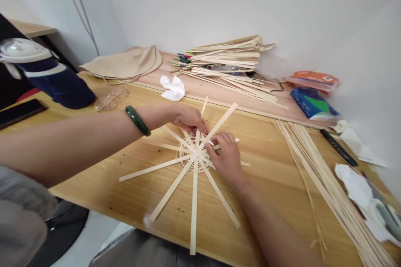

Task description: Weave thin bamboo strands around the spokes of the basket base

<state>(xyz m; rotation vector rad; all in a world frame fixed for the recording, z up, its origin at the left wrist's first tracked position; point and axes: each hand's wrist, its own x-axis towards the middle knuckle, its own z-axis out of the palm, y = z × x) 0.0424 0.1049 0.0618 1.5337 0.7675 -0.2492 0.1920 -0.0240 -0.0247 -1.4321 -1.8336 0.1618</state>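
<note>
Woven bamboo disc (194,155) flat on a wooden tabletop (269,200), its centre partly covered by fingers. Flat bamboo spokes (169,194) radiating from it: about eleven ends countable, the exact number uncertain behind the hands. Left hand (188,119) bent over the disc's upper edge, fingers curled and pressed downward, tips hidden, any pinch impossible to make out. Right hand (226,158) at the disc's right side, fingers drawn together, thumb and forefinger apparently pinching a thin weaver (210,143) near the rim. One green bangle (138,121) around the left wrist.

Lowest spoke tip almost at the table's near edge; other spoke ends well short of it. Long thin bamboo splints (326,183) in one loose bundle, well right of the disc, running off the frame's lower right corner. Stacked flat strips (225,56) on a pinkish board (219,96) farther back, with a cluster of colored clips (183,59) at their left end, individual clips too small to count. Navy bottle (59,83) and glasses (111,99) at the left, well apart from the disc. Black phone (19,112) cut off by the frame's left edge.
</note>
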